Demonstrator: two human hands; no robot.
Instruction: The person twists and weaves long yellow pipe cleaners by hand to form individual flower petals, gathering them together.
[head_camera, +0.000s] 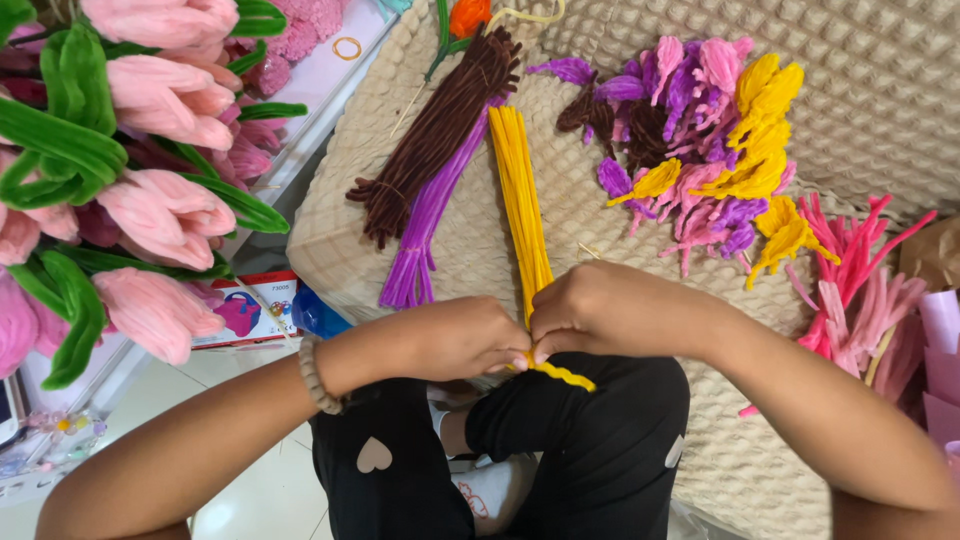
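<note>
My left hand (455, 338) and my right hand (600, 310) meet at the middle of the view, fingers pinched together on a yellow pipe cleaner (562, 374) whose twisted end sticks out below my fingers. Just beyond my hands lies a straight bundle of yellow pipe cleaners (520, 195) on a beige woven cushion (480, 255). A beaded bracelet (315, 375) circles my left wrist. My knees in black trousers (590, 450) are below my hands.
Brown (435, 130) and purple (430, 215) pipe cleaner bundles lie left of the yellow one. A heap of purple, pink and yellow petal shapes (700, 150) sits at the right, pink stems (855, 275) beyond. Pink pipe cleaner tulips (150, 200) with green leaves fill the left.
</note>
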